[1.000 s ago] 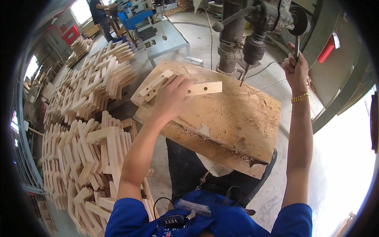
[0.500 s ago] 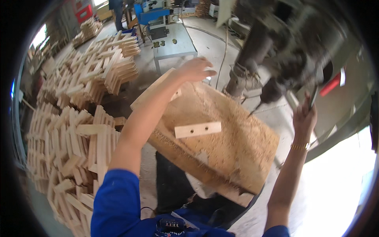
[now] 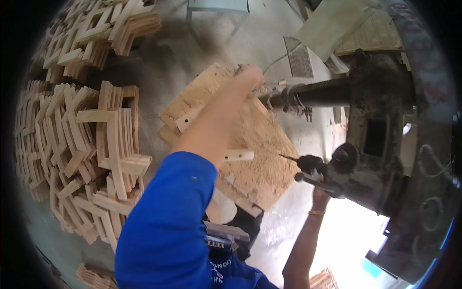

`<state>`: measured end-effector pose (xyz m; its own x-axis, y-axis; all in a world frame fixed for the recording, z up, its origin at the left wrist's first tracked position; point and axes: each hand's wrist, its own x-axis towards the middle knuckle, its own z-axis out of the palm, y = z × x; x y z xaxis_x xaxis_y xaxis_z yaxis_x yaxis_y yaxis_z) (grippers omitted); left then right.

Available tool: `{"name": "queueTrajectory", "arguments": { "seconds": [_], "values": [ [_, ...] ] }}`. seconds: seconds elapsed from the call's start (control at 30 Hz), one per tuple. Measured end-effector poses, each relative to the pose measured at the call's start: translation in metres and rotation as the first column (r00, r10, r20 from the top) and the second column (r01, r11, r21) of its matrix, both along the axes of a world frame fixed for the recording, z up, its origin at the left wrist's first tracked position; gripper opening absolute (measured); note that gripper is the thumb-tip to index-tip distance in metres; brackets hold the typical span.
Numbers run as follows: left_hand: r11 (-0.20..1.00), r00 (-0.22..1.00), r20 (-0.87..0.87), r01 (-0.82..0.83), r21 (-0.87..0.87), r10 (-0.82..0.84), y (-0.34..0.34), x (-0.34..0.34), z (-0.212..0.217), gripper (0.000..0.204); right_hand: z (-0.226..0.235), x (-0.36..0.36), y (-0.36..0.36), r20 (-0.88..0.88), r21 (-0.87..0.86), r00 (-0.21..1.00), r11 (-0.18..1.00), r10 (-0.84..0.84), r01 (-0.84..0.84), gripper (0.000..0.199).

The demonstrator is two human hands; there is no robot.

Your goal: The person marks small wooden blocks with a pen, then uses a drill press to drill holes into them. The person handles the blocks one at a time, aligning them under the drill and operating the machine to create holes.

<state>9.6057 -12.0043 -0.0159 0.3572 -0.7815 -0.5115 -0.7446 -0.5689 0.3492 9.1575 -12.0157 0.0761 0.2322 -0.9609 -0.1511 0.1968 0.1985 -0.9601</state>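
My left hand (image 3: 251,77) reaches across a thick wooden board (image 3: 274,139) strewn with sawdust. Its fingers curl at the far edge, near the drill press column (image 3: 313,95); what they hold is hidden. My right hand (image 3: 319,193) is closed at a feed lever (image 3: 315,183) of the drill press, its fingers largely behind the metal. The drill bit (image 3: 288,158) points over the board's right part. On the board lies a short pale wood block (image 3: 239,155) with drilled holes, partly covered by my left forearm. Another drilled piece (image 3: 186,120) lies beyond that forearm.
Stacks of angled wooden frame parts (image 3: 118,139) fill the left side, with more (image 3: 96,33) behind. The heavy drill press head (image 3: 375,144) stands at right. A pale metal table (image 3: 216,6) is at the back, and a dark mesh panel (image 3: 299,58) lies on the floor.
The view has swung to the right and down. My left hand's fingers, spread before, are now curled at the board's far edge. My right hand stays at the drill press lever.
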Motion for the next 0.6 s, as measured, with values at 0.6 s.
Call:
{"name": "queueTrajectory", "arguments": {
  "seconds": [0.6],
  "values": [
    [0.792, -0.257, -0.966, -0.588, 0.160, 0.005, 0.266, -0.213, 0.111, 0.025, 0.034, 0.028, 0.170, -0.162, 0.123, 0.903, 0.916, 0.397, -0.381, 0.031]
  ]
}}
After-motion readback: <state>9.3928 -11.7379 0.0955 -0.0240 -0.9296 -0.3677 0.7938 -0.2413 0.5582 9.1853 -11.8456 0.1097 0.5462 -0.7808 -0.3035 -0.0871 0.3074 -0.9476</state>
